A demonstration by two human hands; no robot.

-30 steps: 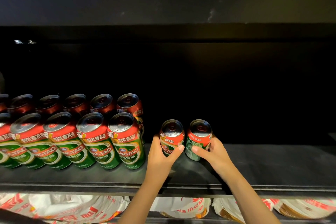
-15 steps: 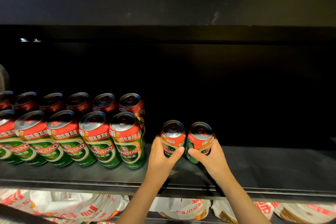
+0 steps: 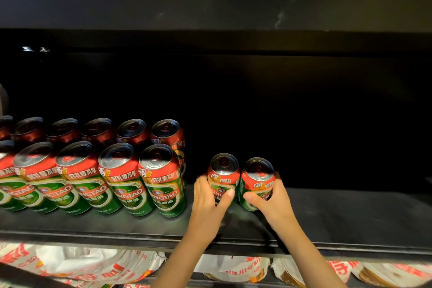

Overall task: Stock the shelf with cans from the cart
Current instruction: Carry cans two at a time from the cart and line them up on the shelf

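Gripping left can (image 3: pixel 223 176) in left hand (image 3: pixel 208 203), right can (image 3: pixel 257 181) (upright) in right hand (image 3: pixel 273 203)

The cans (image 3: pixel 161 182) at the left of the frame look like metal, with glossy printed sides and bare, shiny silver tops that catch the light. The shelf (image 3: pixel 350 217) across the lower half is dark, smooth and matt. The packets (image 3: pixel 81 264) along the bottom edge look like crinkled, glossy plastic.

I am in a shop: black display shelf (image 3: pixel 350 224), ranked identical beer cans (image 3: pixel 121 177), packaged goods (image 3: pixel 77 262) stocked below.
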